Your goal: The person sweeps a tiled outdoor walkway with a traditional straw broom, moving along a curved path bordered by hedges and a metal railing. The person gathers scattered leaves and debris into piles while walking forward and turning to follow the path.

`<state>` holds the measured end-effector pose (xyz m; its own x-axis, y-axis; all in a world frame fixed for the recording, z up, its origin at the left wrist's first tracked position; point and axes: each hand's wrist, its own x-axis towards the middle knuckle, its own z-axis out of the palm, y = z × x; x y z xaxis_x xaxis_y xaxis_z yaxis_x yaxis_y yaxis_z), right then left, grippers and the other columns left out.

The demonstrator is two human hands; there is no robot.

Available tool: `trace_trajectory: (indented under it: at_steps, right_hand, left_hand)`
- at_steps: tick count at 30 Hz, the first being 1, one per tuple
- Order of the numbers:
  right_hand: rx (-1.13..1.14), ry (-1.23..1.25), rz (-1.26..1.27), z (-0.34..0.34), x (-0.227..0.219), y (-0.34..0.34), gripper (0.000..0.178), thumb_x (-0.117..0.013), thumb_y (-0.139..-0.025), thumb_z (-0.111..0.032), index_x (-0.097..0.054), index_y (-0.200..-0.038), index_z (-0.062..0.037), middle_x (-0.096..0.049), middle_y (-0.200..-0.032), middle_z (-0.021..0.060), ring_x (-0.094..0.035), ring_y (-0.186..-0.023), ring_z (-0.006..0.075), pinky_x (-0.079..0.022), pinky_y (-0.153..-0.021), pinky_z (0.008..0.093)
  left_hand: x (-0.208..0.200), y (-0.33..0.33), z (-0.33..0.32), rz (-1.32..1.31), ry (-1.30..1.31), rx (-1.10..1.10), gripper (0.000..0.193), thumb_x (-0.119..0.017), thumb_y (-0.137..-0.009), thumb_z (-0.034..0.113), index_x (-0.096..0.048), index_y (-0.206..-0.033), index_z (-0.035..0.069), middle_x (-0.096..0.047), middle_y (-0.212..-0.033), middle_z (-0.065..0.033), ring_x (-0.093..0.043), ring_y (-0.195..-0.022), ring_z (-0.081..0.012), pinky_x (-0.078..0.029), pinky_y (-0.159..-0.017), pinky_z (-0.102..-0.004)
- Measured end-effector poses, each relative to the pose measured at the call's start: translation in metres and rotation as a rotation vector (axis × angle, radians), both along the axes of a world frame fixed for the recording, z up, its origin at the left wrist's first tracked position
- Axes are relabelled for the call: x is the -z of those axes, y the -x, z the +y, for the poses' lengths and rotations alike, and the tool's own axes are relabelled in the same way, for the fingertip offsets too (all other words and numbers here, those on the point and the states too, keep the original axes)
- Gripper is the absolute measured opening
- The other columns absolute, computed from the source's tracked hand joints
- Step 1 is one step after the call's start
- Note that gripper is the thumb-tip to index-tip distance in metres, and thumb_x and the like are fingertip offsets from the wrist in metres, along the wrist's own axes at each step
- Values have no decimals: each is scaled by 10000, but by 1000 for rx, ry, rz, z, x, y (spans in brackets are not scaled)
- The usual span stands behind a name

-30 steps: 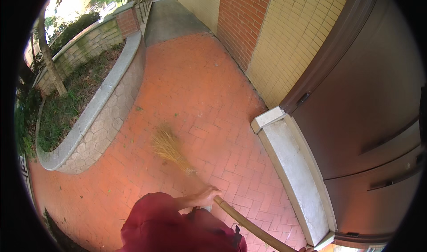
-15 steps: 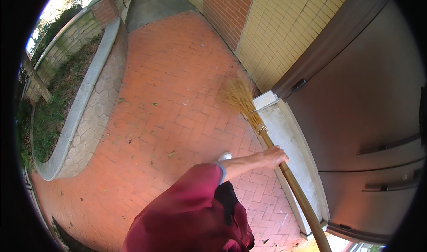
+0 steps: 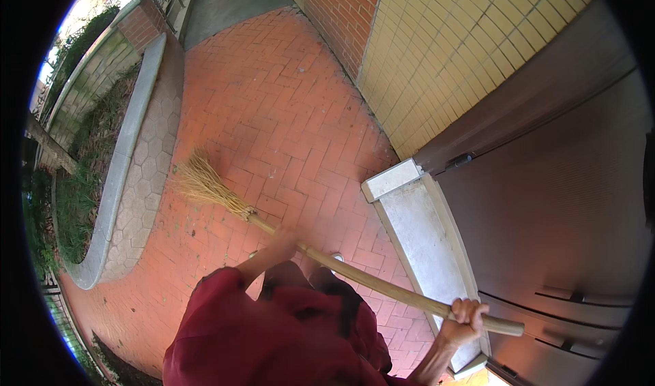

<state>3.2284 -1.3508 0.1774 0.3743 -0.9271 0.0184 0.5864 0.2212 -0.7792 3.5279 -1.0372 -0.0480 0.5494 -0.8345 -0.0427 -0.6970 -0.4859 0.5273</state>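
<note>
While the broom (image 3: 355,272) slanted across the brick floor (image 3: 273,113), its bristles (image 3: 208,183) lay to the far left, near the planter wall (image 3: 138,181), and its handle (image 3: 409,297) ran to the near right. Your left hand (image 3: 280,244), though blurred, looked wrapped round the handle just behind the bristles; your right hand (image 3: 467,320) had its fingers curled round it near the end. The handle looked light, stiff and fairly smooth, the bristles springy, so those two spots seemed sound holds.

Maroon top (image 3: 252,331) (with pale shoes (image 3: 338,256))
</note>
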Motion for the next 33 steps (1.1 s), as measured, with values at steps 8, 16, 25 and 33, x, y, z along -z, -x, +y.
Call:
trace_trajectory:
  at_steps: [8,16,25,33]
  right_hand:
    - [411,258,-51,-2,-158,64,267,-585,-932,-201,-472,-694,-152,-412,-601,4,-447,-553,130,-419,-526,332]
    - [602,731,171,26,-191,-72,197,-526,-940,-172,-567,-757,-113,-336,-495,-29,-341,-415,107,-325,-397,273]
    - [-8,114,203,47,-12,-328,247,-523,-864,-55,-372,-694,-152,-327,-514,-24,-269,-424,98,-268,-430,279]
    - [158,150,68,3,-82,-326,66,-601,-898,-143,-551,-914,-104,-382,-577,-53,-299,-440,63,-247,-432,248]
  left_hand:
    - [-59,-5,-187,128,397,252,178,-693,-686,89,-657,-855,131,-633,-828,-54,-616,-846,-257,-460,-765,-453]
    - [-49,-99,-310,420,336,591,111,-605,-716,-57,-621,-758,44,-645,-765,-139,-628,-823,-327,-450,-827,-483]
    - [54,-322,8,192,95,49,90,-705,-744,111,-658,-817,88,-654,-782,-113,-634,-836,-357,-489,-758,-462]
    - [-38,-359,-42,126,-26,74,219,-741,-647,102,-657,-848,121,-654,-778,-103,-648,-772,-326,-498,-730,-473]
